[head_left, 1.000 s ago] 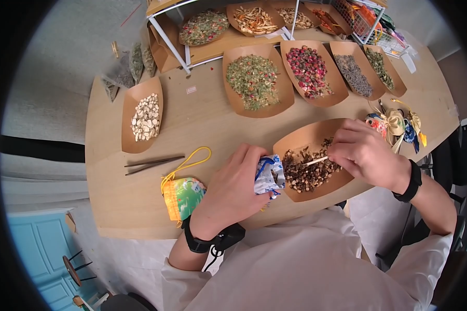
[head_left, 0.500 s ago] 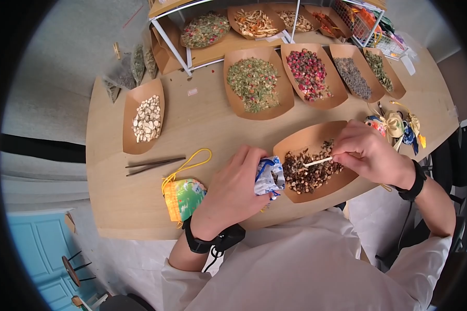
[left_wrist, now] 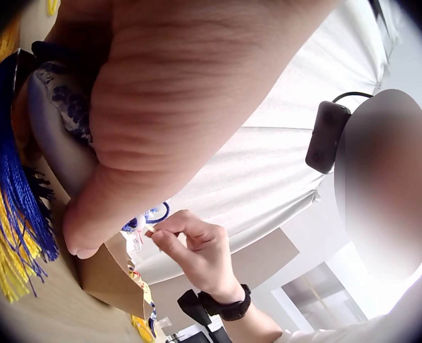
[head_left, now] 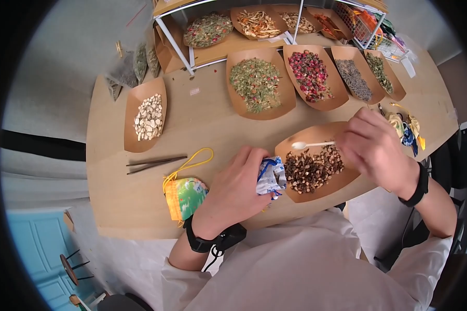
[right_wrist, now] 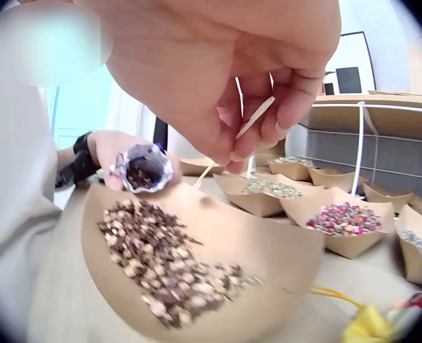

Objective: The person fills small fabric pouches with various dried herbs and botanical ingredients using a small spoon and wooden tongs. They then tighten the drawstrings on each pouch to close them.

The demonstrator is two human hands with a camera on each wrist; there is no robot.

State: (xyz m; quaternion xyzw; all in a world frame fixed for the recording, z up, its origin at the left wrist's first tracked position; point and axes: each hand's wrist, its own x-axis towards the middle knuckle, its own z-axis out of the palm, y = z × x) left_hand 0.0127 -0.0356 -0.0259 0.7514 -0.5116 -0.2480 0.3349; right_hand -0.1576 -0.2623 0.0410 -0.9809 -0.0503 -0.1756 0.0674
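My left hand [head_left: 233, 181] grips a small blue-and-white drawstring pouch [head_left: 271, 179] at the left edge of a brown paper tray [head_left: 290, 139]. Dark material shows inside the open mouth of the pouch [right_wrist: 146, 171] in the right wrist view. A blue and yellow tassel [left_wrist: 11, 193] hangs near the pouch in the left wrist view. My right hand [head_left: 373, 150] pinches a small pale spoon [head_left: 316, 144] by its handle. The bowl of the spoon hovers above the tray, pointing left. Dark brown and tan dried pieces [head_left: 316, 168] fill much of the tray.
Left of my left hand lie a yellow-green pouch [head_left: 186, 197] and dark tweezers [head_left: 156, 164]. Farther left stands a tray of white slices [head_left: 149, 116]. Behind are trays of green herbs [head_left: 254, 85] and rosebuds [head_left: 310, 75], then a shelf [head_left: 218, 53]. Small sachets [head_left: 407, 129] lie right.
The right hand has lifted the spoon out of the dried pieces and up, so its bowl now shows above the tray. The left hand and its pouch have stayed almost still.
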